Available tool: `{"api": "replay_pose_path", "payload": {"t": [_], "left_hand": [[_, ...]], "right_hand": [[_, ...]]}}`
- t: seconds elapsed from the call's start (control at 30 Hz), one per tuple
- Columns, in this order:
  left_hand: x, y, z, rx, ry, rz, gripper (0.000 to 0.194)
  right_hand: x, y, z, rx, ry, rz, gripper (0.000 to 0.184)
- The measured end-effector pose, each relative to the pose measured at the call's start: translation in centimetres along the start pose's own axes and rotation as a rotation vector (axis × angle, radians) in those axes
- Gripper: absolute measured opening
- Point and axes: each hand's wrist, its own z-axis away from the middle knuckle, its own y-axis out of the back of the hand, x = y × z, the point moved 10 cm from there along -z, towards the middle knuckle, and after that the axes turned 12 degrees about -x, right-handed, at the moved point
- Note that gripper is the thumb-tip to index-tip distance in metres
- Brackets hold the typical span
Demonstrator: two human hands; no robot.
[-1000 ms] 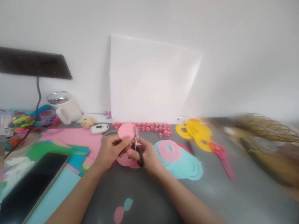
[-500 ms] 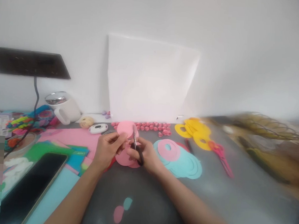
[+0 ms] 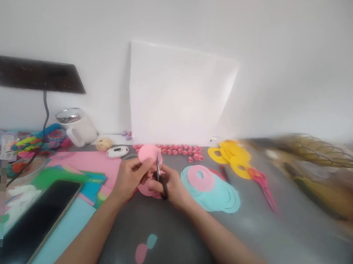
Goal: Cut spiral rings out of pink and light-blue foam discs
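Note:
My left hand (image 3: 132, 176) pinches a round pink paper disc (image 3: 149, 152) at its lower edge, holding it upright above the table. Around the black handles of a pair of scissors (image 3: 162, 187) my right hand (image 3: 171, 186) is closed, with the blades pointing up at the disc's right edge. Whether the blades touch the paper I cannot tell. More pink paper circles (image 3: 146, 189) lie beneath both hands, partly hidden. To the right are turquoise paper rings (image 3: 220, 196) with a pink ring (image 3: 200, 178) on top.
Rolled pink paper pieces (image 3: 181, 150) line the back below a white board (image 3: 181, 92). Yellow rings (image 3: 233, 153) and pink scissors (image 3: 264, 189) lie right. A phone (image 3: 39, 219), coloured sheets (image 3: 82, 158) and a white mug (image 3: 79, 130) are left. Small paper scraps (image 3: 141, 253) lie in front.
The disc in my left hand has turned and dipped slightly against the scissors. My right hand has shifted a little. The whole view has slid slightly to the right.

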Motion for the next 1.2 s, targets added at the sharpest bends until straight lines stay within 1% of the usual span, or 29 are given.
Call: {"api": "replay_pose_path", "payload": {"t": [0.13,0.33,0.57,0.77,0.9,1.13,1.2], "left_hand": [[0.4,-0.2,0.0,-0.025,-0.017,-0.066,0.036],[0.5,-0.2,-0.1,-0.025,-0.039,-0.062,0.034],[0.6,0.0,-0.1,-0.015,-0.044,-0.064,0.033],[0.3,0.5,-0.1,0.016,-0.044,-0.050,0.033],[0.1,0.6,-0.1,0.029,-0.035,-0.031,0.032],[0.6,1.4,0.1,0.098,-0.079,0.018,0.036],[0.5,1.2,0.1,0.085,-0.078,0.017,0.036]], "right_hand": [[-0.5,0.6,0.0,0.034,0.049,0.016,0.052],[-0.5,0.7,0.0,0.029,0.041,0.036,0.051],[-0.5,0.5,0.0,0.015,0.026,0.011,0.051],[0.3,1.1,0.1,0.047,-0.006,0.004,0.048],[0.2,1.2,0.1,0.057,-0.016,0.016,0.044],[0.8,1.1,0.1,0.063,-0.048,-0.002,0.049],[0.8,1.1,0.1,0.075,-0.040,-0.019,0.049]]}}
